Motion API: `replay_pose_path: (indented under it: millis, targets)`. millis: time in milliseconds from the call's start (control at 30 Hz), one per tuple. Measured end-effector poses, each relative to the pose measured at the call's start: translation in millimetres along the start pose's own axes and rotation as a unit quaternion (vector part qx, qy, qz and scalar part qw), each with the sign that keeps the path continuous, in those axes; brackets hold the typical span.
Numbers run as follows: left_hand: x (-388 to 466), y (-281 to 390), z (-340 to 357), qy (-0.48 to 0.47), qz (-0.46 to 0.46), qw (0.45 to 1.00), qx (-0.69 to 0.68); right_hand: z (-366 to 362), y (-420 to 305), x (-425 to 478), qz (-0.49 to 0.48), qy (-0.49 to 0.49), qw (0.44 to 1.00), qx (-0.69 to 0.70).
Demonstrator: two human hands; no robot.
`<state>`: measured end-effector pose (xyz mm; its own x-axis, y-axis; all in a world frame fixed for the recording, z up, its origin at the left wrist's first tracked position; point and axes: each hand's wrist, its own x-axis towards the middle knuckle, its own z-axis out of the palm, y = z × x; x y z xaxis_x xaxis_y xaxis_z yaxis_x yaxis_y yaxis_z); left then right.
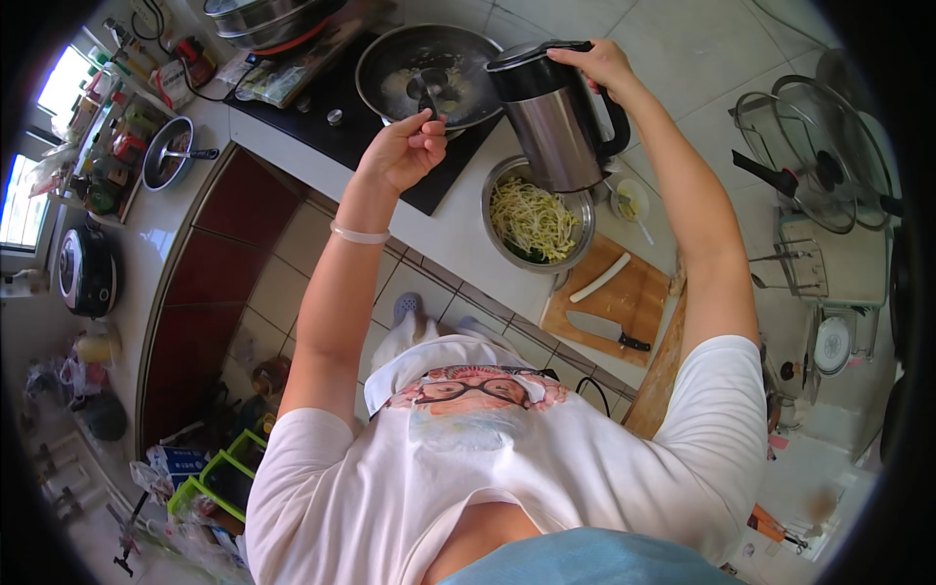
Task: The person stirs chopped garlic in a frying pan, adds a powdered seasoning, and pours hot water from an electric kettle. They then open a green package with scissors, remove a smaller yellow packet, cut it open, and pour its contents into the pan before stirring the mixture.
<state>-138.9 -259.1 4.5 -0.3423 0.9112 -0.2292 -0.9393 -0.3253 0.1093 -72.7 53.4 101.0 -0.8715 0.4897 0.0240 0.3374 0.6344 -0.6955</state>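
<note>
My left hand (pixel 406 152) grips the dark handle of a ladle (pixel 433 82) whose head rests in the wok (pixel 374 102). Pale liquid with small bits lies in the bottom of this wok. In my right hand (pixel 604 67) is a steel electric kettle (pixel 552 135) with a black top and handle. The kettle's spout side is at the wok's right rim; whether water flows from it I cannot tell. Partly behind the kettle's base sits a steel bowl (pixel 488 219) of bean sprouts (pixel 532 223), with something green beneath them.
The wok stands on a black cooktop (pixel 344 139). A wooden cutting board (pixel 607 307) bears a white vegetable stalk (pixel 599 278) and a kitchen knife (pixel 596 326). Near the bowl is a small dish (pixel 630 199) with a spoon. A small frying pan (pixel 168 155) occupies the left counter. Glass lids (pixel 819 153) hang at right.
</note>
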Motion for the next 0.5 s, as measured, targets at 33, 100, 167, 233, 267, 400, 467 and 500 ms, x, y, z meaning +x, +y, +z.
replay_pose_path:
  millis: [33,100,167,233,267,400,467,500]
  targets:
    - [0.0,-2.2,0.2,0.019,0.013,0.999,0.048,1.0,-0.9,1.6,-0.001,0.006,1.000,-0.005]
    - [-1.2,-10.5,0.9,0.057,0.037,0.987,0.144,1.5,-2.0,6.3,0.000,0.007,1.000,-0.010]
    - [0.8,-17.5,-2.6,0.093,0.044,0.973,0.208,-0.2,-2.7,12.7,0.003,-0.006,1.000,-0.013]
    - [4.3,-22.8,-11.1,0.107,0.055,0.961,0.248,-0.2,-4.2,19.8,-0.007,-0.013,1.000,-0.013]
    - [6.5,-25.2,-14.9,0.110,0.057,0.959,0.256,0.2,-4.6,22.6,-0.011,-0.016,1.000,-0.013]
    - [13.8,-34.4,-23.5,0.136,0.065,0.946,0.287,1.4,-14.2,29.7,-0.013,-0.006,1.000,-0.018]
    - [20.7,-34.0,-38.2,0.132,0.057,0.947,0.286,3.3,-18.9,34.6,-0.005,0.010,1.000,-0.023]
    - [22.3,-35.5,-40.2,0.135,0.055,0.944,0.297,1.7,-15.5,39.1,-0.002,0.013,1.000,-0.023]
